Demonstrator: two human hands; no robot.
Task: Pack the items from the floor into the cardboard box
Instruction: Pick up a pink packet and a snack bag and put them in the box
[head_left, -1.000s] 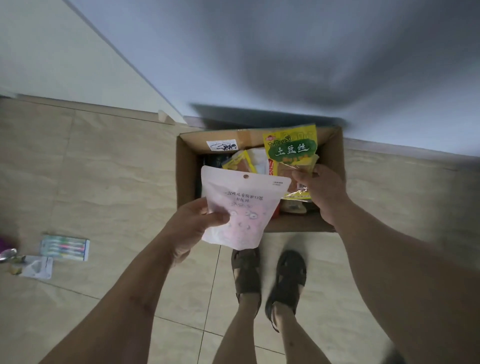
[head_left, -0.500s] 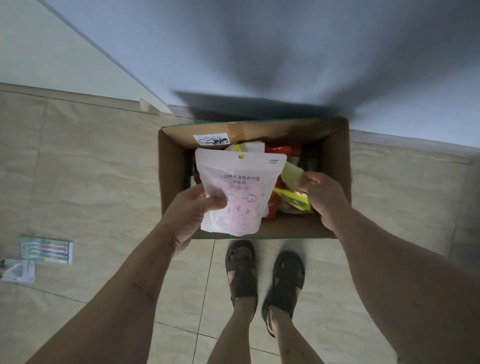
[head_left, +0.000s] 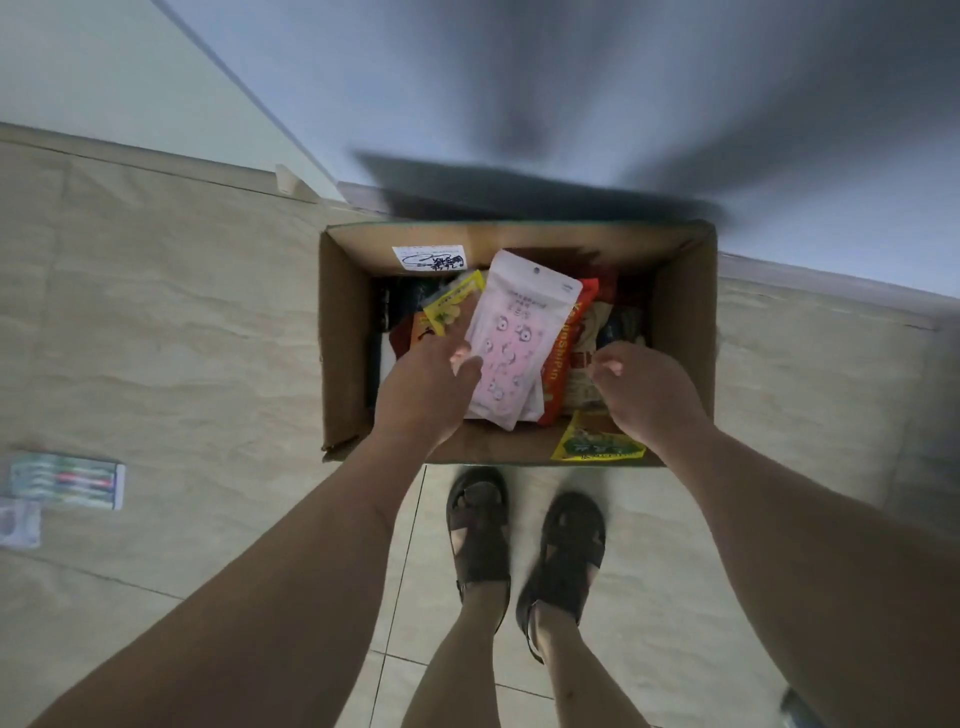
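Observation:
An open cardboard box (head_left: 343, 332) stands on the tiled floor against the wall, with several snack packets inside. My left hand (head_left: 423, 395) reaches into it and grips the left edge of a pink-and-white pouch (head_left: 511, 338), which lies tilted on top of the packets. My right hand (head_left: 649, 395) hovers over the box's right front part, fingers loosely curled and holding nothing. A yellow-and-green packet (head_left: 592, 447) lies just below it at the front wall of the box. A red packet (head_left: 563, 358) sits beside the pouch.
A pack of toothbrushes (head_left: 67, 480) and a small white package (head_left: 18, 522) lie on the floor at the far left. My two sandalled feet (head_left: 478, 525) stand right in front of the box. The wall rises directly behind it.
My left hand has lowered the pink pouch into the box. My right hand has let go of the yellow-and-green packet, which now lies at the box's front.

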